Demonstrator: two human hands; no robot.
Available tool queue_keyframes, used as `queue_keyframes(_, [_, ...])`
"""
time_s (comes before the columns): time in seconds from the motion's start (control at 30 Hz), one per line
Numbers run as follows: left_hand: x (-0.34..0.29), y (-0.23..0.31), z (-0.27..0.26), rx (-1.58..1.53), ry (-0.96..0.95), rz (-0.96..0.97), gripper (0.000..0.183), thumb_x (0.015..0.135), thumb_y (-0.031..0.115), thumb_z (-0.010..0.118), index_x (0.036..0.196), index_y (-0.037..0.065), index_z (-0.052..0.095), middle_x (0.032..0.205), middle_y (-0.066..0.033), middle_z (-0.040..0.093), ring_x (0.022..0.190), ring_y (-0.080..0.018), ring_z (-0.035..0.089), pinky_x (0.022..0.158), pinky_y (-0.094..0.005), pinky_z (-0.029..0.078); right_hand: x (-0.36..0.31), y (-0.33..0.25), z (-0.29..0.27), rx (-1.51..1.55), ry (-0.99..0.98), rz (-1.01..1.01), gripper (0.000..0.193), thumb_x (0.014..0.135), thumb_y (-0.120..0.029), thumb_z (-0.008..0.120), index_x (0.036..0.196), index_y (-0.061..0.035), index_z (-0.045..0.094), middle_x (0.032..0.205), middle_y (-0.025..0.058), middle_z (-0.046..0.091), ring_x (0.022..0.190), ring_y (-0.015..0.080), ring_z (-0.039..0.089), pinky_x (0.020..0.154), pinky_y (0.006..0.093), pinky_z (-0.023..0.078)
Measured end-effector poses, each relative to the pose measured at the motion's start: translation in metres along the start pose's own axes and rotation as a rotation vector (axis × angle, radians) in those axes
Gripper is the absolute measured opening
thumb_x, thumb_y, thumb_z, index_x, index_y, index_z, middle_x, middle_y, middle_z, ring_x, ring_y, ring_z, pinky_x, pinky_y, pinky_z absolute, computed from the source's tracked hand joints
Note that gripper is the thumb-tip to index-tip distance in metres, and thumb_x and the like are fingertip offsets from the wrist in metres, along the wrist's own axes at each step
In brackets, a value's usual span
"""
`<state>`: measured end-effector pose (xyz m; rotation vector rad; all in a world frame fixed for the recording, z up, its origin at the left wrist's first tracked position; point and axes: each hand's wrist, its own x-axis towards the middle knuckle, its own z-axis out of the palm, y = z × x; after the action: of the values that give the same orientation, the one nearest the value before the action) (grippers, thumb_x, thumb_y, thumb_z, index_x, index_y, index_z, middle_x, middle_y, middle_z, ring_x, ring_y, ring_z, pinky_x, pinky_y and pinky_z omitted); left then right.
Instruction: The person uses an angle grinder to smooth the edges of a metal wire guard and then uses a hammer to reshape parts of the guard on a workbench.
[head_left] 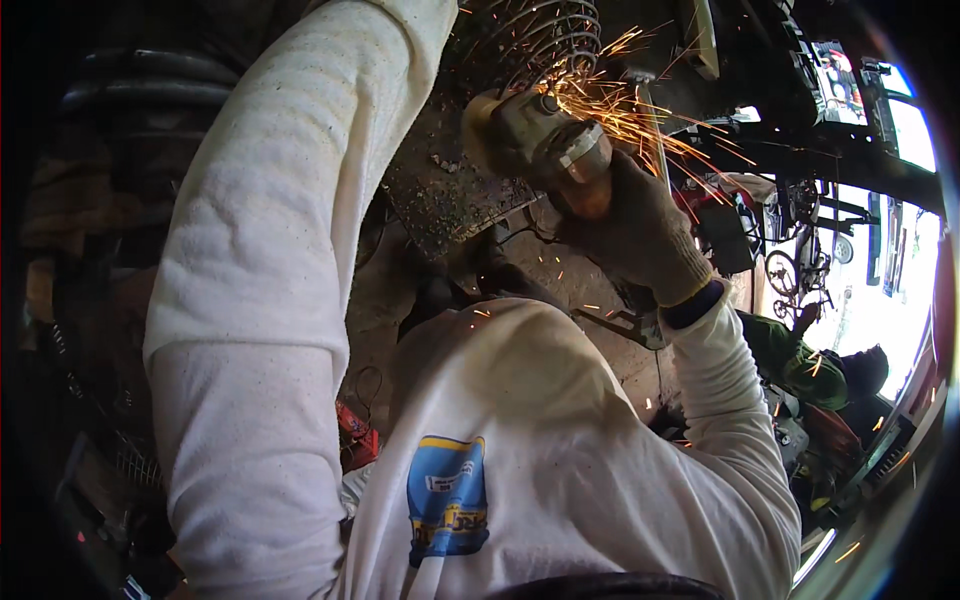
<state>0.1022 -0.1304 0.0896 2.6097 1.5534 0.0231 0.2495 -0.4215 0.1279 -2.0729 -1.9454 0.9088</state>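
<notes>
In a knitted work glove, my right hand (640, 235) wraps around the body of an angle grinder (545, 140). The grinder's head and round guard point up and to the left, at the lower end of a dark metal coil spring (550, 35). Orange sparks (610, 105) spray from that contact toward the right. My left arm, in a white sleeve (270, 230), reaches up past the top edge, so the left hand is out of sight. Beneath the grinder lies a dark, dirty work surface (440, 210) strewn with bits of debris.
A thin metal rod (652, 125) stands just right of the sparks. A red object (357, 437) sits low beside my left sleeve. Another person in green (805, 365) is at the right, with bicycles (797, 265) beyond. Dark clutter fills the left side.
</notes>
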Motion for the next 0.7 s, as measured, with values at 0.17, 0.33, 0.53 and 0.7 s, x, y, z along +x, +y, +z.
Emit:
queue_keyframes(0.17, [-0.014,0.018,-0.018,-0.265,-0.011,-0.207,0.082,0.101,0.066,0.039,0.148,0.000,0.049,0.154,-0.0258,0.046,0.140,-0.0426,0.046,0.118,-0.0489,0.037,-0.015,0.001,0.002,-0.016,-0.074,0.066,0.079,0.068,-0.022,0.091,0.137,-0.0067,0.055,0.115,0.0191,0.072,0.108,0.0367,0.071,0.091,0.0432,0.057])
queue_keyframes(0.33, [-0.012,0.002,-0.017,-0.348,0.031,-0.208,0.088,0.097,0.068,0.045,0.142,-0.008,0.053,0.151,-0.0304,0.047,0.142,-0.0418,0.045,0.118,-0.0468,0.036,-0.032,0.009,0.007,0.090,-0.119,0.035,0.076,0.075,-0.044,0.087,0.135,-0.0088,0.056,0.113,0.0191,0.073,0.107,0.0407,0.069,0.088,0.0482,0.057])
queue_keyframes(0.53, [-0.008,-0.006,-0.023,-0.461,0.013,-0.196,0.085,0.092,0.066,0.054,0.137,-0.007,0.059,0.146,-0.0299,0.053,0.138,-0.0407,0.050,0.115,-0.0425,0.040,-0.053,0.032,0.010,0.196,-0.068,0.062,0.080,0.077,-0.045,0.087,0.139,-0.0082,0.053,0.116,0.0185,0.072,0.110,0.0390,0.069,0.090,0.0452,0.056])
queue_keyframes(0.7, [-0.010,0.005,-0.040,-0.505,0.093,-0.205,0.073,0.094,0.063,0.059,0.129,-0.001,0.067,0.137,-0.0232,0.064,0.126,-0.0373,0.061,0.106,-0.0427,0.048,-0.067,0.062,0.005,0.253,-0.062,0.038,0.080,0.078,-0.040,0.087,0.141,-0.0084,0.050,0.119,0.0188,0.071,0.112,0.0392,0.069,0.092,0.0449,0.056])
